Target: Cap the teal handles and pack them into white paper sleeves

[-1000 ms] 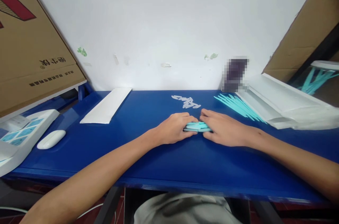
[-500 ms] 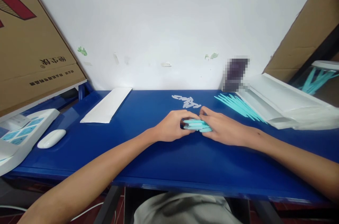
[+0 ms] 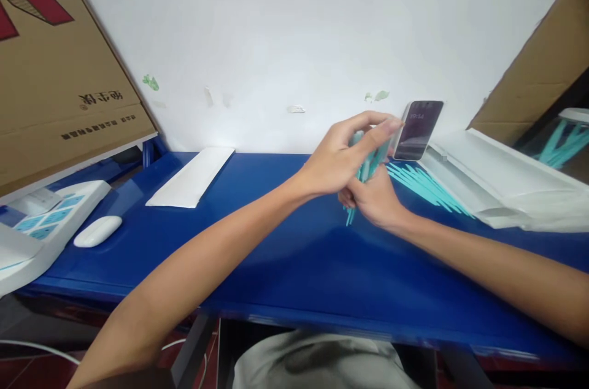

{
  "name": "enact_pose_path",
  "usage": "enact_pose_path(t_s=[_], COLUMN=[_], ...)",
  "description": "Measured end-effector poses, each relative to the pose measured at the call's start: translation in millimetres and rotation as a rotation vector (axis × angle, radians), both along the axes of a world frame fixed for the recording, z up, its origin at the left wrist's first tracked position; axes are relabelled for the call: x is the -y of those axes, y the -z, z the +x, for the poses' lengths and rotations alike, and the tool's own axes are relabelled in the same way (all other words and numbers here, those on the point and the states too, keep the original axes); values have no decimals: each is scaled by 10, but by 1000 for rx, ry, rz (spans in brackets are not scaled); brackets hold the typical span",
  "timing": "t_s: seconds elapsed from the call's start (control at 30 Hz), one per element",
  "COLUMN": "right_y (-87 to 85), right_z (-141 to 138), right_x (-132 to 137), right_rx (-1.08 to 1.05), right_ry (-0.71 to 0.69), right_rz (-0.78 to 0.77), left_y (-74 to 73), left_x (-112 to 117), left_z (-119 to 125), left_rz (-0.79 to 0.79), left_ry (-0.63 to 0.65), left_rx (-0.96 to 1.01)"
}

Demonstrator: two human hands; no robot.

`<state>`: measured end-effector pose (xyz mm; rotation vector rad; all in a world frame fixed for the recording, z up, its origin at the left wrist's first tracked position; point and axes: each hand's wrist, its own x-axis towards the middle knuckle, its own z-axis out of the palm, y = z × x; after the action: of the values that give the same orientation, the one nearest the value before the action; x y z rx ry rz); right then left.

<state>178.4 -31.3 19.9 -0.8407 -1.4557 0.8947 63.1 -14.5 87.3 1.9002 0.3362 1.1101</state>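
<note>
Right hand (image 3: 378, 196) clamps teal sticks (image 3: 368, 168); left hand (image 3: 338, 159) cups their one-o'clock end, fingers' grip unclear. Likely light, stiff; hold mid-length.

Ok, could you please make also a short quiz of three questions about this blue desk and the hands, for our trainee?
1. What stands propped up beside the loose turquoise sticks? A) stapler B) smartphone C) mug
2. True or false: in the picture, the white computer mouse lies to the left of the long white panel.
3. Which hand is at the upper part of the held turquoise bundle?

Key: 1. B. 2. True. 3. The left hand; the right hand grips lower down.
</note>
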Motion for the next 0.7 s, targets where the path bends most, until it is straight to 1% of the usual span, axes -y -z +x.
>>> enact_pose_path(t_s=[0.07, 0.13, 0.27, 0.33, 0.43, 0.53, 0.6, 0.7], right_y=[95, 175, 237, 242, 260, 291, 306, 312], right_z=[-5, 27, 107, 131, 159, 193, 216, 224], right_x=[-22, -13, 53, 73, 66, 32, 9, -2], right_rx=[-16, 30, 186, 201, 113, 5, -13, 12], right_ry=[-11, -29, -95, -136, -164, -152, -155, -158], right_rz=[-49, -100, -144, -164, -200, -209, -194, -171], left_y=[54, 123, 229, 263, 299, 300, 283, 275], left_x=[-12, -23, -9, 8, 20, -6, -40, -85], left_z=[17, 22, 86, 149, 257, 340, 363, 340], left_rz=[-42, -79, -165, -207, -237, -236, -200, -107], left_ry=[-4, 4, 3, -8, -9, 6, 12, 47], left_rx=[-23, -54, -65, 0, 131, 171, 132, 31])
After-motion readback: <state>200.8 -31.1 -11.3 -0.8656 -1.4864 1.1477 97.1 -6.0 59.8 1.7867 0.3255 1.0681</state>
